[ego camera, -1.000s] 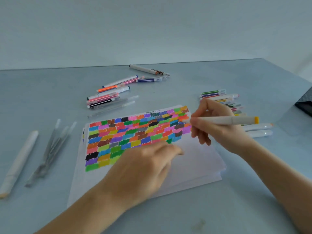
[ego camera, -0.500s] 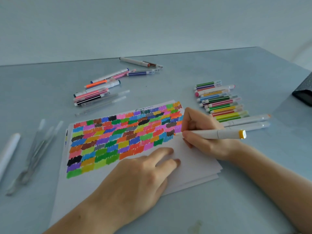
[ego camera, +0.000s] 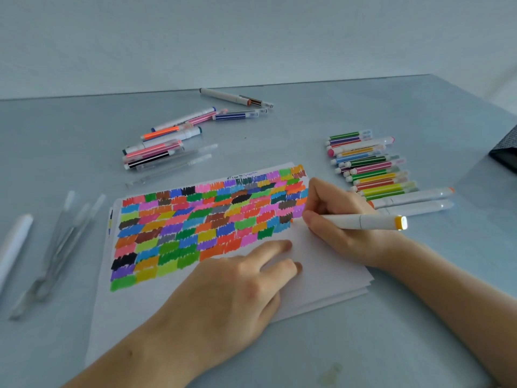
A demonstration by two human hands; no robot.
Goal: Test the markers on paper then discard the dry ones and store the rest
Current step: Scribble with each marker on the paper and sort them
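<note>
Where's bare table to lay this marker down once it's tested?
Bare table lies between the far pile and the right-hand row, and near the front edge right of the paper. Left of the paper, caps and pens crowd it.

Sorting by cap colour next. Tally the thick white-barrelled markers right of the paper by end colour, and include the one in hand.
Yellow-orange end, held marker in the right hand: 1
Orange end, orange-ended marker: 1
Pink ends, pink-ended marker: 1
Pale end with no colour showing, pale-ended marker: 1
Total: 4
</note>
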